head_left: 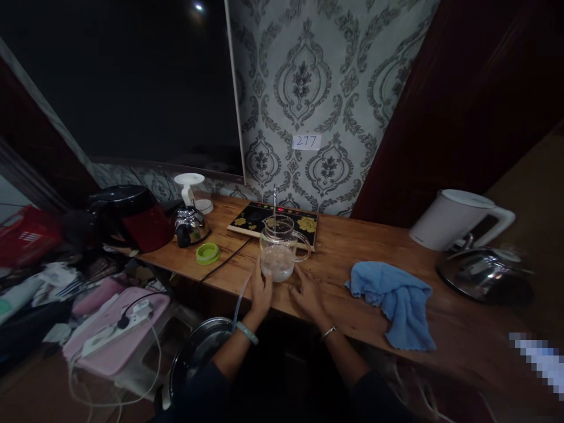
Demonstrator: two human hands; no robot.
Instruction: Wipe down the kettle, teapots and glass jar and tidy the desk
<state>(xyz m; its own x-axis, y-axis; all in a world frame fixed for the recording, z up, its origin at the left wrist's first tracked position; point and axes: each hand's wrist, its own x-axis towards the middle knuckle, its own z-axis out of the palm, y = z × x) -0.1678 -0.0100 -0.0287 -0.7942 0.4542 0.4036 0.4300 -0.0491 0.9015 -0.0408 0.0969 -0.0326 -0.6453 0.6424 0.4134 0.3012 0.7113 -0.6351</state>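
Observation:
A clear glass jug [278, 259] with a side handle stands upright on the wooden counter, partly filled with clear liquid. A slim, shiny stick-like piece [275, 205] rises from its mouth. My left hand [262, 292] lies along the jug's lower left side, fingers stretched; whether it presses on the glass I cannot tell. On the other side, below the jug handle, my right hand [308, 294] rests near the counter edge with its fingers apart. From beside my left hand a clear tube [239, 299] runs down to a metal basin [187, 346].
Behind the jug lies a black hob with gold flowers [251, 217]. Left of it are a lime-green ring-shaped lid [207, 253], a small steel kettle [189, 225] and a red-black appliance [145, 223]. To the right are a blue cloth [392, 294], a white kettle [453, 218] and a steel kettle [484, 273].

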